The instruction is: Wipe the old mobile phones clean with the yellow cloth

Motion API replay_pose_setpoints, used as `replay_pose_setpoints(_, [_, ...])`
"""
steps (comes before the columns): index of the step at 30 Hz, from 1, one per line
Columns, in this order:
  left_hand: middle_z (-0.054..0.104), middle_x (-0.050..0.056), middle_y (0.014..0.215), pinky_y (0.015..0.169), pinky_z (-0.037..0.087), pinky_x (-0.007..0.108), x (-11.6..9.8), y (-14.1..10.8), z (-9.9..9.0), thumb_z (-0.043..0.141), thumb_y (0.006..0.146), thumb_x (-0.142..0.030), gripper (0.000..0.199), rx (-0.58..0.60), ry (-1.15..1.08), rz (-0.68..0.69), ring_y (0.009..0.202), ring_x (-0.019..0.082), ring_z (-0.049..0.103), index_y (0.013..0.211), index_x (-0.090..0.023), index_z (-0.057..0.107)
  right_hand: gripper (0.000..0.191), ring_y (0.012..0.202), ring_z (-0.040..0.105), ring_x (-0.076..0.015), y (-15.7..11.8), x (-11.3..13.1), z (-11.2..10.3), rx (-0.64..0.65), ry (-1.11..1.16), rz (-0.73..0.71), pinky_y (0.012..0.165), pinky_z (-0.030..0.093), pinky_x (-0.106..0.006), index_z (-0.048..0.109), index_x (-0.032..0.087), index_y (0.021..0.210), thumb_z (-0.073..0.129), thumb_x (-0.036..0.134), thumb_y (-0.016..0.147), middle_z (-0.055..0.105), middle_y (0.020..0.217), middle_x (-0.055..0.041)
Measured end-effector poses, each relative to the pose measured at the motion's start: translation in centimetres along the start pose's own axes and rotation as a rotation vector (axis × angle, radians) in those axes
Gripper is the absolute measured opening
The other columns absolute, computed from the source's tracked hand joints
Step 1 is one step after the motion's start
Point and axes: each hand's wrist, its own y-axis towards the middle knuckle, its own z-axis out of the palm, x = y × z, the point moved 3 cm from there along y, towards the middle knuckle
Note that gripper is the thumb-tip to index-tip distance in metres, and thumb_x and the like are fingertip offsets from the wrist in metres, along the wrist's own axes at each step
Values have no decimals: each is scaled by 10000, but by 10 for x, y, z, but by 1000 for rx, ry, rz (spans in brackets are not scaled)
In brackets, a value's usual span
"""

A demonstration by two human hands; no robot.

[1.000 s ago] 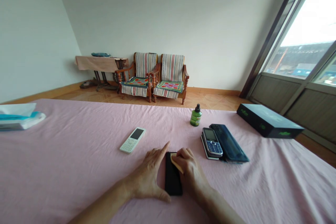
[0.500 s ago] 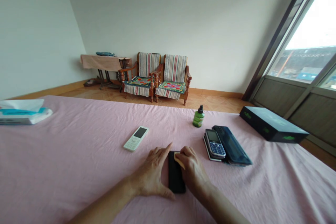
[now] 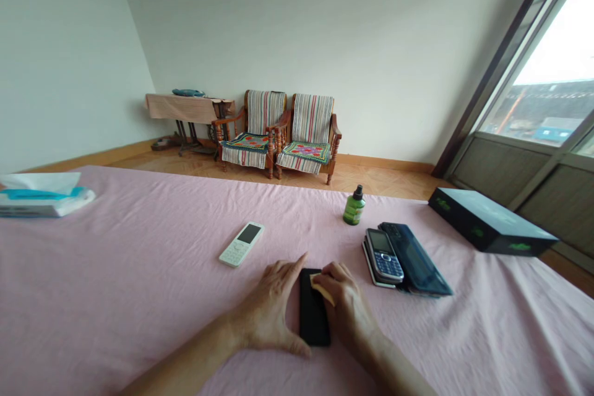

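A black smartphone [image 3: 312, 318] lies flat on the pink cloth, with its long side pointing away from me. My left hand [image 3: 269, 306] is curved along its left side, index finger at the far end and thumb at the near end, clasping it lengthwise. My right hand [image 3: 346, 300] is closed on a small yellow cloth [image 3: 322, 288], pressed to the phone's upper right part. Most of that cloth is hidden under the fingers. Just beyond my left hand lies a white keypad phone [image 3: 242, 244].
To the right, a dark keypad phone [image 3: 384, 257] rests on another device, beside a dark blue smartphone [image 3: 415, 260]. A green pump bottle [image 3: 354, 207] stands behind them. A black box [image 3: 492, 223] sits far right, a tissue pack [image 3: 44, 198] far left. Two chairs [image 3: 306, 130] stand beyond the pink-covered surface [image 3: 153, 247].
My right hand with the yellow cloth has slid slightly toward me and to the right on the phone. My left hand keeps its place. The whole view has shifted a little.
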Motion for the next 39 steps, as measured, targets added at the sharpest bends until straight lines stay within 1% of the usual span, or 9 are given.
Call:
replay_pose_setpoints(5, [255,178,1511,1099,119,622,-1,0,-1,808,506,-577,1324,21,14,-8,1378,402,201,1498,-199,17,236,798,513,-191,0,-3,0,-1,-5,54,712,433,-285,696,168,831,519,18,870,568,835,-62])
replay_pose_setpoints(10, [249,187,1510,1092,117,635,-2,0,-1,802,507,-596,1335,24,15,-17,1377,417,185,1499,-194,4,251,809,515,-185,0,-2,1,25,15,22,713,436,-271,699,177,821,515,13,870,565,843,-58])
replay_pose_setpoints(16, [290,167,1495,1096,141,613,0,2,-2,807,498,-606,1332,-2,19,18,1355,403,238,1499,-218,18,248,806,506,-194,0,-3,0,14,-12,38,709,432,-287,701,173,862,517,8,865,563,852,-67])
replay_pose_setpoints(21, [253,169,1513,1099,119,617,1,2,-1,800,509,-608,1320,7,17,5,1368,405,210,1499,-206,26,255,814,509,-187,0,-1,-2,31,14,16,713,434,-278,700,187,872,508,19,878,557,855,-59])
replay_pose_setpoints(26, [286,164,1498,1102,127,609,-2,0,-1,805,503,-601,1325,8,18,13,1365,394,224,1499,-208,25,264,810,509,-188,2,-1,-2,20,-10,43,714,428,-280,698,187,853,522,-10,854,558,845,-55])
replay_pose_setpoints(31, [283,168,1497,1092,129,626,0,0,1,803,504,-615,1334,-9,7,18,1366,409,214,1499,-228,3,266,814,514,-180,0,-4,-1,38,23,10,710,428,-269,701,197,864,517,5,867,558,857,-50])
replay_pose_setpoints(35, [284,161,1500,1091,126,629,1,0,1,802,509,-621,1330,-21,-2,40,1361,417,229,1498,-247,-4,240,813,508,-183,1,-5,-3,26,2,35,716,429,-282,695,189,858,516,31,879,553,855,-53])
replay_pose_setpoints(39, [283,165,1500,1093,120,629,1,0,1,804,504,-617,1333,-18,3,16,1369,414,214,1498,-239,0,246,813,504,-183,2,-1,-2,49,-6,22,706,429,-273,695,196,878,520,23,872,551,844,-47])
